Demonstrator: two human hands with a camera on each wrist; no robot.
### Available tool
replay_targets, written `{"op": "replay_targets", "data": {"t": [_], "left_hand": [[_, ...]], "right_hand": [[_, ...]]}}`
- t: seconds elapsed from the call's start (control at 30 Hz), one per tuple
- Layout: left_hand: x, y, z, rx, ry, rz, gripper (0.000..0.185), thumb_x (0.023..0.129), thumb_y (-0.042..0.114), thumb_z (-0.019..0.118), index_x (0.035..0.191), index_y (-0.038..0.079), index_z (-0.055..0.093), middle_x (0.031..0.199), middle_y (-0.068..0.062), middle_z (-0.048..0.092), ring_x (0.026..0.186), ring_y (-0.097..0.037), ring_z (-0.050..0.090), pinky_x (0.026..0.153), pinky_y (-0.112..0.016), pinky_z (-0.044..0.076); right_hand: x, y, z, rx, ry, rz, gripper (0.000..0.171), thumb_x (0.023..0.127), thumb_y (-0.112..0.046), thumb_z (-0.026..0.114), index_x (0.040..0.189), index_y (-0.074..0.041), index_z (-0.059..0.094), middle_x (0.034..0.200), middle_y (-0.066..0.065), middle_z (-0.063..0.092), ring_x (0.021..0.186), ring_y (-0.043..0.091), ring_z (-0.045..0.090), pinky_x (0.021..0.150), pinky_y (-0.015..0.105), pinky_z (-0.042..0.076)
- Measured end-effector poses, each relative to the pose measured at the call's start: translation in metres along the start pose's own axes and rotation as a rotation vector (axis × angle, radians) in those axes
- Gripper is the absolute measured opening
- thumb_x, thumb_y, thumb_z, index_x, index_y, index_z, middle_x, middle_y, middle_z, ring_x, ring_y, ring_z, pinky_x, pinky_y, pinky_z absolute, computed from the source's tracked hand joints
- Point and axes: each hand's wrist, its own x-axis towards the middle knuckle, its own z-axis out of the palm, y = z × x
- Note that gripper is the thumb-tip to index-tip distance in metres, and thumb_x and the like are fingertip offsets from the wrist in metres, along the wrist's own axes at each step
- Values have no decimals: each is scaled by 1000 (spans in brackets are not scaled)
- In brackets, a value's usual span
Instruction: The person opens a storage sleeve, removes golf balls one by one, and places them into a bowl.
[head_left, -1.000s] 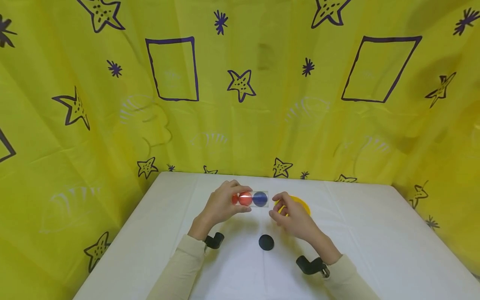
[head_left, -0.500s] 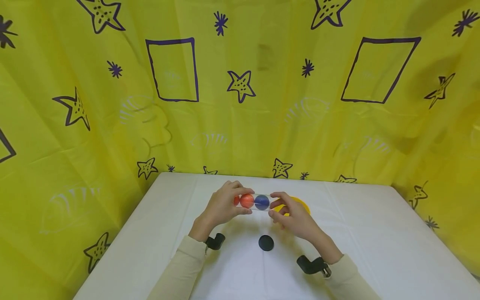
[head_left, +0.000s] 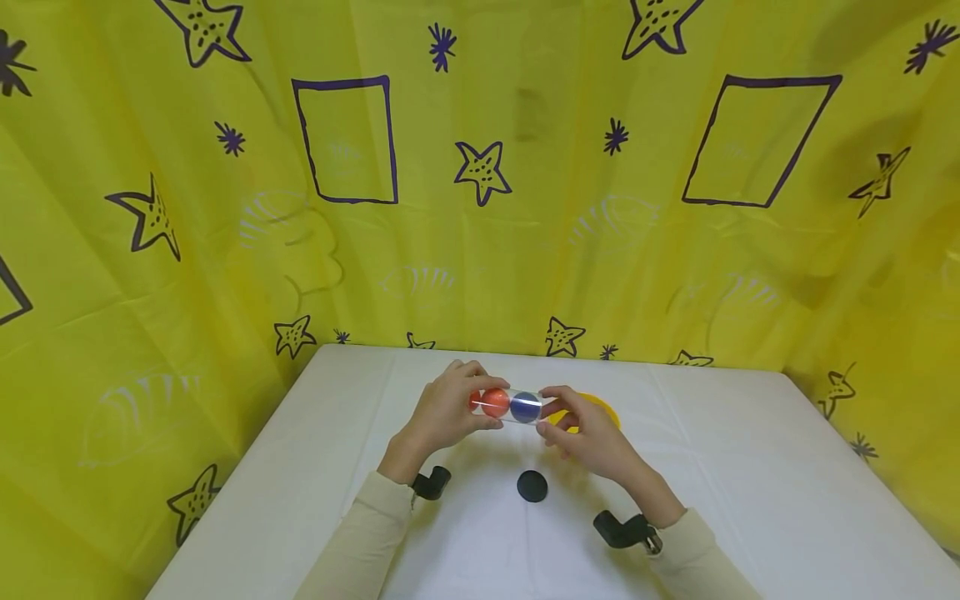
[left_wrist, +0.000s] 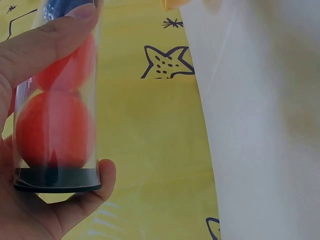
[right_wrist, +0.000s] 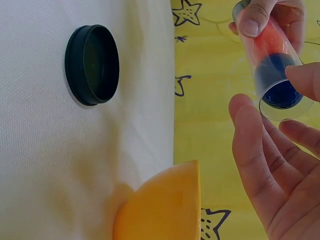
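Note:
A clear plastic tube [head_left: 511,406] lies level between my hands above the table. Inside it sit a blue ball [head_left: 527,407] towards the right end and two red balls [left_wrist: 55,131] further left. My left hand [head_left: 447,408] grips the left part of the tube, where a dark cap [left_wrist: 57,180] closes the end. With thumb and fingers my right hand [head_left: 583,427] holds the rim of the tube's uncapped right end. Below, a loose dark lid [right_wrist: 92,65] rests on the table with its hollow side up.
A yellow bowl [right_wrist: 162,207] stands on the table behind my right hand, partly hidden by it in the head view. The white table [head_left: 735,467] ends against a yellow curtain [head_left: 525,250] with drawn stars. Each wrist wears a black camera mount [head_left: 621,530].
My right hand has closed in on the tube's right end and now holds its rim. The tube has shifted slightly right and towards me, its right end dipping a little.

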Motion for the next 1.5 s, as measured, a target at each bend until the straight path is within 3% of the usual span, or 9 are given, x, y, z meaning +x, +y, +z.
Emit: {"op": "replay_targets", "data": {"t": [0.17,0.47,0.87,1.5], "left_hand": [[0,1,-1,-5,-4,-5,49,75,33,92,120,25,75,107,3,67,103,-15,54,80,-31,50],[0,0,-1,-17,19,1,46,75,32,92,118,27,76,105,4,67,98,-13,53,78,-28,48],[0,-1,-1,-10,17,-20,46,76,35,91,119,27,76,105,4,66,98,-13,52,78,-29,47],[-1,-5,-1,-26,19,-19,47,77,35,91,120,24,76,107,3,66,97,-13,51,76,-27,46]], "right_hand": [[0,0,0,-14,5,-3,48,96,-19,72,139,-10,52,120,15,68,85,36,69,60,29,57],[1,-1,-4,-53,19,51,49,95,-29,73,137,-12,55,116,11,66,85,22,64,63,28,56],[0,0,-7,-87,52,58,47,93,-29,76,134,-14,59,118,12,65,88,21,60,64,26,56],[0,-2,-7,-150,109,-12,46,92,-26,77,132,-11,61,111,12,68,87,19,60,67,23,54]]}}
